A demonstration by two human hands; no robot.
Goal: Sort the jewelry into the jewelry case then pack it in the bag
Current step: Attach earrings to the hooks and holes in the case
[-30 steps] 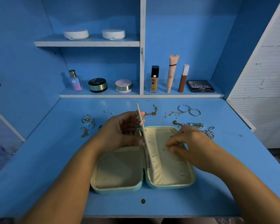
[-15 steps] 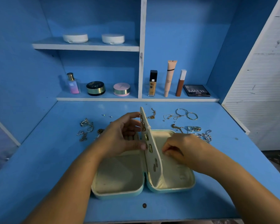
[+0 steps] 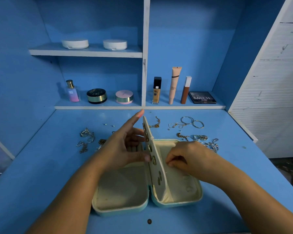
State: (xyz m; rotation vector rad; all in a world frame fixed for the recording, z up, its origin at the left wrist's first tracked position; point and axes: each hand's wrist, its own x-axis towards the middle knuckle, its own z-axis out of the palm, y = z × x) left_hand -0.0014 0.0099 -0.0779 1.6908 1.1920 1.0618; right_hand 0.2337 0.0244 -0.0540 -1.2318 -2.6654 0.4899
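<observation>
A mint jewelry case point(image 3: 122, 206) lies open on the blue desk, cream-lined. Its hinged earring panel point(image 3: 159, 149) stands upright between the two halves, with several gold earrings point(image 3: 154, 160) on its left face. My left hand point(image 3: 122, 146) rests against that left face, thumb pressing near an earring and index finger pointing straight up. My right hand point(image 3: 189, 156) pinches something tiny at the panel's right face; the piece itself is hidden. Loose silver rings point(image 3: 86, 134) lie to the left, with bangles point(image 3: 192, 122), more rings point(image 3: 200, 137) and a gold chain point(image 3: 156, 124) behind and to the right.
Cosmetics line the low back shelf: a perfume bottle point(image 3: 72, 92), round jars point(image 3: 96, 96), a foundation bottle point(image 3: 156, 90), tubes and a dark palette point(image 3: 202, 97). Two white compacts point(image 3: 74, 43) sit higher up. A white slatted door point(image 3: 269, 98) bounds the right side. No bag is in view.
My left index finger has straightened upward off the panel's top. The panel's earring face now shows more. My right hand stays pinched at the panel's right side.
</observation>
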